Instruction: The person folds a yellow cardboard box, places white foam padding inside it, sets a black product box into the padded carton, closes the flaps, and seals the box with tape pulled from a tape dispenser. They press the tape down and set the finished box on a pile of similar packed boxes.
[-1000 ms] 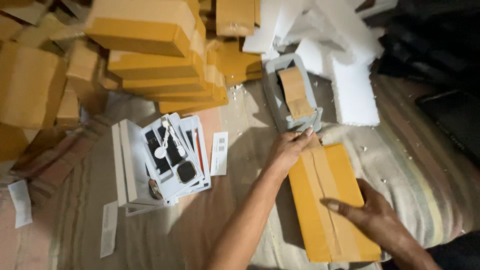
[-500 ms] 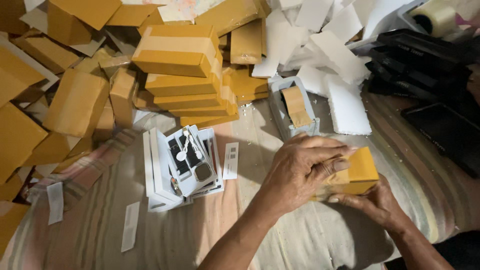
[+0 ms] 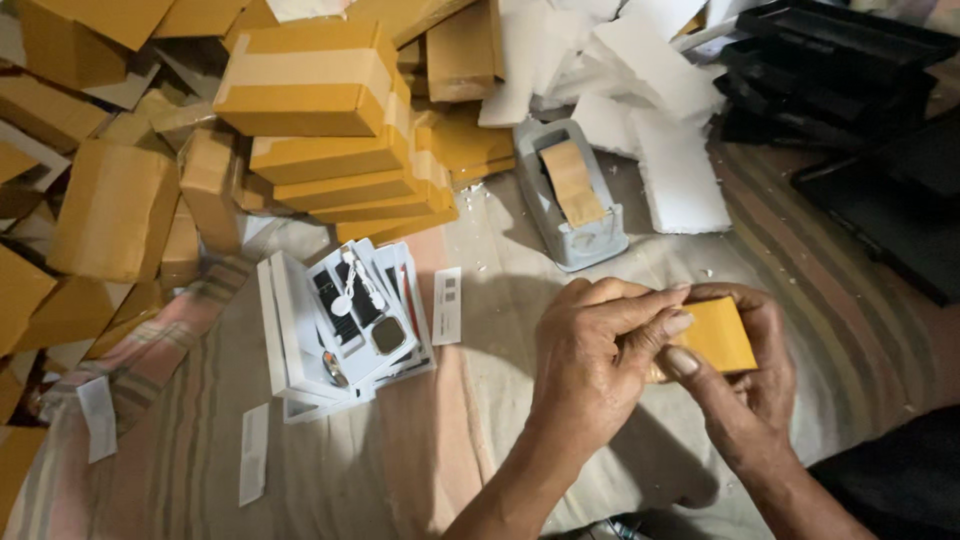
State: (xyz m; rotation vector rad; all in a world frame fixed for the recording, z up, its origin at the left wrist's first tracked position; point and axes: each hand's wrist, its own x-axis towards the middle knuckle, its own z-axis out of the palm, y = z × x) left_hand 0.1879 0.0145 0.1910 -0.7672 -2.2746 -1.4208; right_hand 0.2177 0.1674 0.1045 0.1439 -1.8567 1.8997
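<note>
Striped cloth [image 3: 860, 330] covers the floor, and the work goes on at its near right. Both hands are closed round 1 small yellow-brown box [image 3: 715, 335]: the left hand [image 3: 600, 355] curls over its left end with the thumb pressed along the near edge, while the right hand [image 3: 745, 385] cups it from below and behind. That box is lifted clear of the cloth, with only its right face showing between the fingers.

Just beyond the hands sits a grey tape dispenser [image 3: 570, 195] with a strip of brown tape over its top. Left of it stands a stack of taped cardboard boxes [image 3: 335, 130], with more boxes scattered further left. Nearer, left of the hands, lies a pile of white product boxes [image 3: 340, 330], with a few white paper slips [image 3: 447, 305] around it. White foam pieces [image 3: 680, 170] lie at the far right, beside black trays [image 3: 850, 70].
</note>
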